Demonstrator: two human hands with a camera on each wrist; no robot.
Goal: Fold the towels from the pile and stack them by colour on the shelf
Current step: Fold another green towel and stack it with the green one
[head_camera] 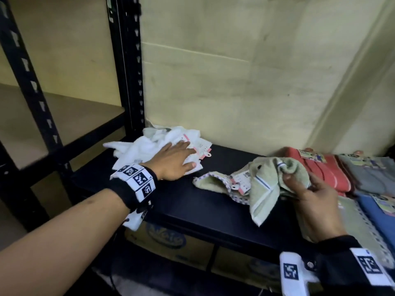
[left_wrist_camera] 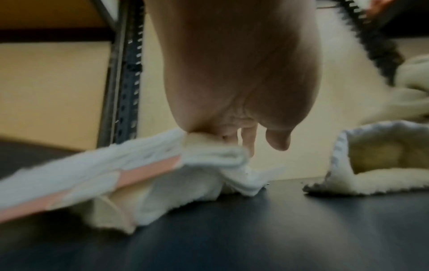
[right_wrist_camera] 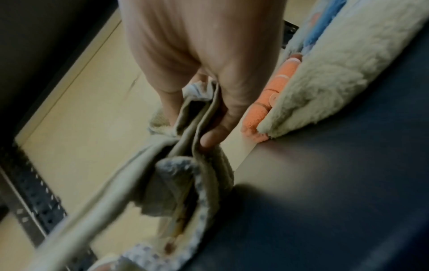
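A crumpled white towel [head_camera: 149,146] with a pink-edged paper tag lies at the back left of the black table [head_camera: 192,201]. My left hand [head_camera: 181,154] rests flat on it, fingers straight. The left wrist view shows the white towel [left_wrist_camera: 139,168] bunched under that palm. A pale green towel [head_camera: 263,180] with a patterned border hangs half lifted at mid-table. My right hand [head_camera: 299,182] grips its bunched end, thumb and fingers pinching the folds [right_wrist_camera: 197,132]. Its lower corner trails on the table.
Folded towels lie at the table's right: a red one [head_camera: 316,167], a grey one [head_camera: 372,174], a blue one [head_camera: 376,212] and a pale green one [head_camera: 352,216]. A black metal shelf rack [head_camera: 126,67] with tan boards stands left. Cardboard boxes [head_camera: 168,242] sit beneath the table.
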